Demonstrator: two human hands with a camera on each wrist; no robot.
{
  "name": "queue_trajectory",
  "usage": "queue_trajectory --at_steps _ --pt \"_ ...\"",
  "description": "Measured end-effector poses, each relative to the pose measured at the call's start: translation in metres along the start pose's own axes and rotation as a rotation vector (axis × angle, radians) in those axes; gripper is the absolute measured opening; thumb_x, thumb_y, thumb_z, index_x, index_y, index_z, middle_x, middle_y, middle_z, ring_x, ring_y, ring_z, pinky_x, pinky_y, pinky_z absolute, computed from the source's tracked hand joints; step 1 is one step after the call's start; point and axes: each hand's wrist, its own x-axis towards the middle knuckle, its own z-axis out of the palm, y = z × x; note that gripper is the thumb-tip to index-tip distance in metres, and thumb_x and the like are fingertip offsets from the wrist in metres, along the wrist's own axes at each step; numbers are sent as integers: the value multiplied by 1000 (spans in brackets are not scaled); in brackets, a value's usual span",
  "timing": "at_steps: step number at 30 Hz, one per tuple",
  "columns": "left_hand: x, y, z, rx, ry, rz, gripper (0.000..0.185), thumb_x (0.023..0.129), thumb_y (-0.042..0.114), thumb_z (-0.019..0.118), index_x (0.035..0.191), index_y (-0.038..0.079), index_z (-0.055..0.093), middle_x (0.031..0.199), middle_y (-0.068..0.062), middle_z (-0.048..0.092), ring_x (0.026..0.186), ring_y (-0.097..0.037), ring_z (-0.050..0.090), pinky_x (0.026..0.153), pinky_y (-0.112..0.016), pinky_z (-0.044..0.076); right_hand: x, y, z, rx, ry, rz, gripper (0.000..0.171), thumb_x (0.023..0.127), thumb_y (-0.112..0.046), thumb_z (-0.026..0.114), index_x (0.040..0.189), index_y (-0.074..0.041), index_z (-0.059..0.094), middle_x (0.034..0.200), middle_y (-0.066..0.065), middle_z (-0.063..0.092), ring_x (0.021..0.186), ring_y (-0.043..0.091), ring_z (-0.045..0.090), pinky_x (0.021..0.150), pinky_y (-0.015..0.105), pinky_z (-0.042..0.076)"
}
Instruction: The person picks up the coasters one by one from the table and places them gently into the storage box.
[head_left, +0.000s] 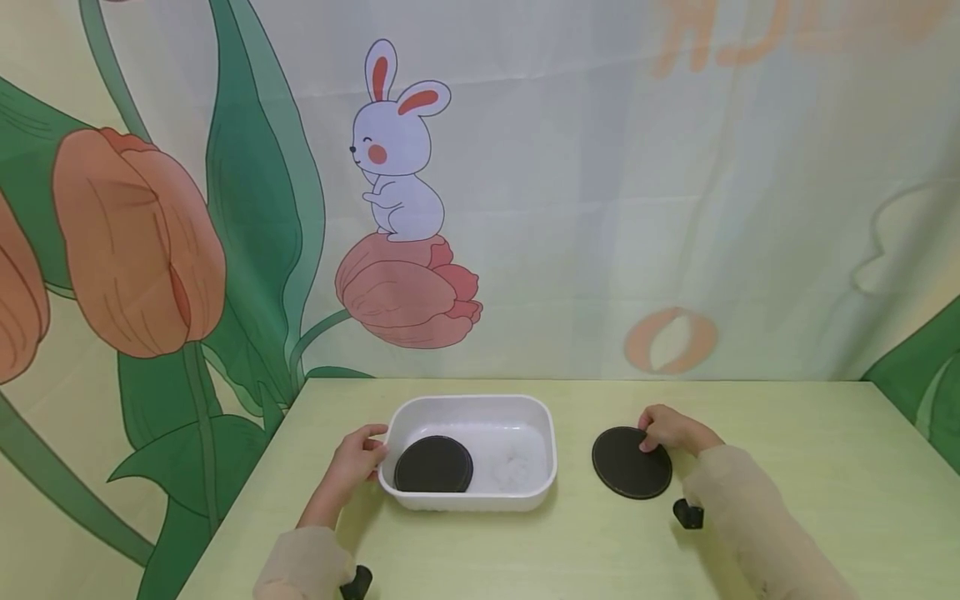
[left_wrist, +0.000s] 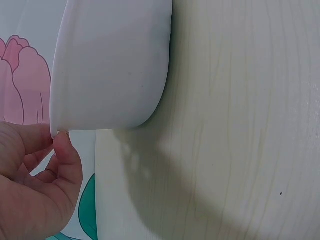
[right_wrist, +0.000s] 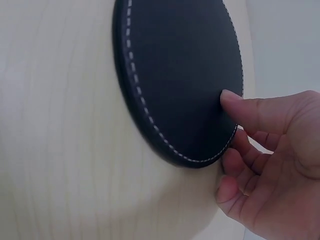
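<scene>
A white rectangular dish (head_left: 517, 502) stands on the table left of centre in the head view. My left hand (head_left: 356, 457) pinches its left rim between thumb and fingers, as the left wrist view shows at the dish's wall (left_wrist: 110, 65). Inside the dish, at its left end, lies one round black coaster (head_left: 433, 465). To the right of the dish, my right hand (head_left: 672, 429) pinches the edge of a second round black coaster (head_left: 632, 467). White stitching runs round this coaster (right_wrist: 180, 80) in the right wrist view, with the thumb on top and fingers beneath.
The pale wood-grain table (head_left: 585, 550) ends at a hanging cloth (head_left: 555, 208) printed with tulips and a rabbit. A black wrist device (head_left: 688, 514) sits under the right sleeve and another black device (head_left: 356, 582) by the left sleeve.
</scene>
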Motion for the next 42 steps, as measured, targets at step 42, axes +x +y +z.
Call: queue_trajectory --at_steps 42 --pt "-3 2 0 6 -1 19 35 86 2 50 120 0 47 92 -13 50 69 -14 48 57 -29 47 -43 -54 -44 485 -331 -140 22 79 0 57 99 -4 49 78 1 43 67 12 49 58 28 46"
